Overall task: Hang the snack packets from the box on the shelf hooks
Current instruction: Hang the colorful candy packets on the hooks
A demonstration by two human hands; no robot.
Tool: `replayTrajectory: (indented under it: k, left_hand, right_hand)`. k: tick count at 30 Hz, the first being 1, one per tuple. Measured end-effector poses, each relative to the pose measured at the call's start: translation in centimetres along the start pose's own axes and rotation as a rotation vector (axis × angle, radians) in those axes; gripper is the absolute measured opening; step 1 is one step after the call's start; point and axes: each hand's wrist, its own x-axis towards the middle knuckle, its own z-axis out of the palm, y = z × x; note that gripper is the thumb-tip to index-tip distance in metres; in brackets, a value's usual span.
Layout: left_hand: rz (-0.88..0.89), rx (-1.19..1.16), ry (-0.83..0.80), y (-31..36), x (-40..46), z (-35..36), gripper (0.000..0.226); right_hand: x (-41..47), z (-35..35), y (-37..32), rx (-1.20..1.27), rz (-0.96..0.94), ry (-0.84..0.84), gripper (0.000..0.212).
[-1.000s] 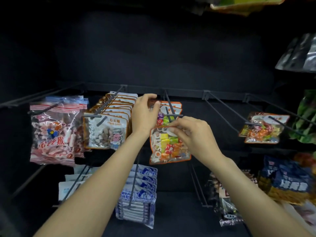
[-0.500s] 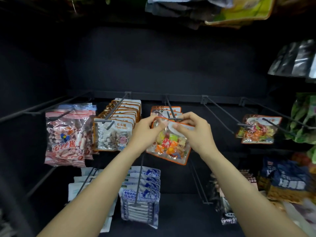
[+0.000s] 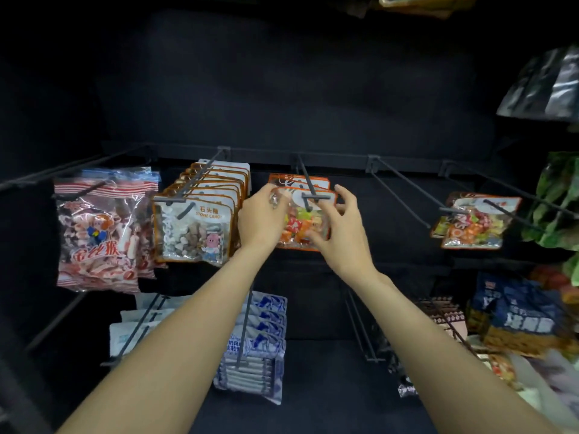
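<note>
An orange-edged packet of colourful candy [image 3: 300, 225] hangs at the front of the middle hook [image 3: 308, 191], with more of the same packets behind it. My left hand [image 3: 261, 217] pinches the packet's upper left corner. My right hand [image 3: 340, 227] lies against its right side with the fingers spread and loosely bent, the thumb under the lower edge. The box is out of view.
Left of it hang stone candy packets [image 3: 194, 233] and a red-striped bag [image 3: 97, 233]. An empty hook [image 3: 401, 195] and a hook with mixed candy packets [image 3: 473, 227] are to the right. Blue-white packets [image 3: 253, 346] hang on the lower row; dark blue bags [image 3: 520, 317] at lower right.
The packet, tilted and held in front of the hook half a second ago, now hangs on it. My right hand has loosened its hold and spread its fingers.
</note>
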Motion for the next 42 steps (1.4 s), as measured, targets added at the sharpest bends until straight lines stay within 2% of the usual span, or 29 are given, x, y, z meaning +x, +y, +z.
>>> replayTrajectory:
  k: [3, 9, 11, 14, 18, 20, 22, 24, 27, 31, 33, 37, 42]
  left_hand:
    - [0.056, 0.05, 0.029, -0.3, 1.5, 1.3, 0.011]
    - [0.101, 0.099, 0.004, -0.8, 2.6, 2.9, 0.062]
    - [0.122, 0.14, 0.026, -0.7, 1.1, 2.8, 0.07]
    - [0.163, 0.125, 0.084, -0.4, -2.8, 1.4, 0.058]
    - [0.143, -0.138, 0.071, -0.1, -9.5, -1.6, 0.026]
    - [0.164, -0.277, 0.041, -0.5, -13.4, -3.1, 0.015]
    - [0.216, -0.32, -0.022, -1.2, -17.6, -3.9, 0.01]
    - [0.254, -0.288, -0.143, -2.6, -21.9, -3.8, 0.009]
    - [0.229, -0.191, -0.41, -5.5, -27.5, -2.2, 0.013]
    - [0.133, 0.057, -0.862, -9.8, -32.8, 1.9, 0.021]
    - [0.082, 0.201, -1.047, -12.3, -35.0, 4.0, 0.028]
    - [-0.082, 0.373, -1.221, -16.9, -39.6, 7.2, 0.048]
    - [-0.139, 0.498, -1.298, -21.0, -45.2, 9.5, 0.065]
  right_hand:
    - [1.5, 1.3, 0.9, -0.2, -0.039, -0.113, 0.064]
    - [3.0, 3.2, 1.4, -0.408, -0.004, -0.154, 0.066]
    - [2.5, 3.0, 1.5, -0.419, -0.022, -0.133, 0.061]
    - [0.0, 2.2, 1.3, -0.417, -0.101, -0.019, 0.055]
    - [-5.8, -0.1, 0.2, -0.316, -0.238, 0.29, 0.03]
    - [-9.5, -1.6, -0.1, -0.274, -0.275, 0.364, 0.021]
    - [-13.9, -3.0, -0.2, -0.234, -0.274, 0.357, 0.016]
    - [-19.1, -3.7, 0.3, -0.185, -0.243, 0.269, 0.014]
    - [-27.1, -3.5, 3.2, -0.109, -0.12, 0.027, 0.014]
    - [-35.6, -1.7, 9.3, -0.1, 0.255, -0.445, 0.021]
    - [-38.5, -0.4, 11.9, -0.137, 0.419, -0.628, 0.028]
    - [-42.8, 3.1, 15.5, -0.09, 0.646, -0.845, 0.043]
    - [-46.5, 8.1, 18.6, -0.131, 0.816, -1.013, 0.058]
